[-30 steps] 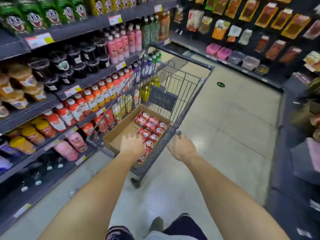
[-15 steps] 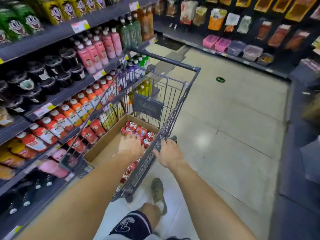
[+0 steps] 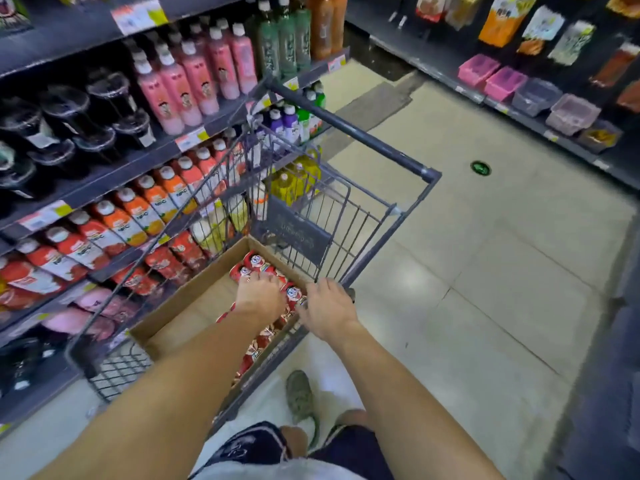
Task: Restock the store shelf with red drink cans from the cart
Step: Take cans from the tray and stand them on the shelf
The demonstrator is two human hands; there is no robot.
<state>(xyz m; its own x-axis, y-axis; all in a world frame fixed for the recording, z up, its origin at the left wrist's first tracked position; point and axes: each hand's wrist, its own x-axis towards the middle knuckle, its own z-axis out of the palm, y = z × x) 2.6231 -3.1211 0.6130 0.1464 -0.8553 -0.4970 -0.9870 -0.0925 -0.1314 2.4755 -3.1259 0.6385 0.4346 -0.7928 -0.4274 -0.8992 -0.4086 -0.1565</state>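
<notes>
— Where is he in the job?
— At the pick. The cart (image 3: 349, 136) stands beside the shelf (image 3: 114, 181); the red drink cans (image 3: 256, 263) lie along the right edge of its cardboard box (image 3: 194, 306).
— His hands?
— Left hand (image 3: 259, 297) rests on the cans, whether it grips one I cannot tell; right hand (image 3: 329, 308) hovers spread, empty.
— Next?
— Probably grip, lift, turn shelfward.

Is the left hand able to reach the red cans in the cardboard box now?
Probably yes. The left hand is already down on the red cans inside the open cardboard box; nothing covers them.
</notes>
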